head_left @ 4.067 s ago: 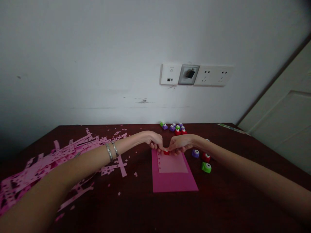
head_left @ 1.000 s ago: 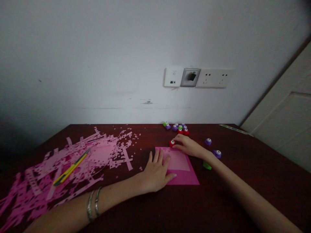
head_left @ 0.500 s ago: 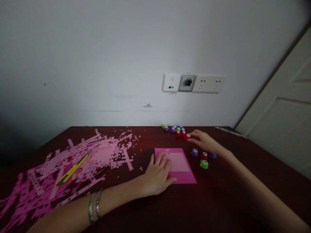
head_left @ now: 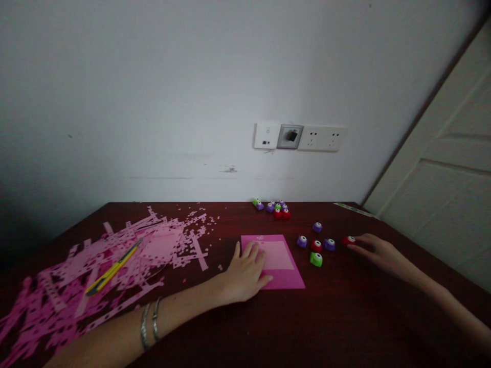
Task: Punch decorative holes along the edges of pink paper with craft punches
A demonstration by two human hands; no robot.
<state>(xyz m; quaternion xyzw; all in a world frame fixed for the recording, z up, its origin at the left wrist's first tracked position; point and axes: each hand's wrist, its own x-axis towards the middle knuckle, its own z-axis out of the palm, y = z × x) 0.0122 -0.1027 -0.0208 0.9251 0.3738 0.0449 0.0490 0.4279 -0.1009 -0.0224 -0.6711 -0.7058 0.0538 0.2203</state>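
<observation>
My left hand (head_left: 245,273) lies flat and open on the left part of a pink paper sheet (head_left: 282,263), fingers spread. A lighter pink rectangle (head_left: 276,254) lies on that sheet. To the right, my right hand (head_left: 378,251) rests on the dark red table (head_left: 307,327), its fingertips pinched on a small red paper punch (head_left: 348,239). Just left of it sit a purple punch (head_left: 329,244), a red punch (head_left: 316,246), a green punch (head_left: 316,259) and two more purple ones.
A cluster of several small punches (head_left: 274,208) stands at the table's back edge by the wall. A heap of pink paper scraps (head_left: 95,271) with a yellow utility knife (head_left: 111,267) covers the left side. Wall sockets (head_left: 299,137) are above; a door (head_left: 441,194) is at right.
Both hands left the punch at the sheet's top edge. My left hand went flat on the sheet. My right hand carried the red punch back, then right, down to the table.
</observation>
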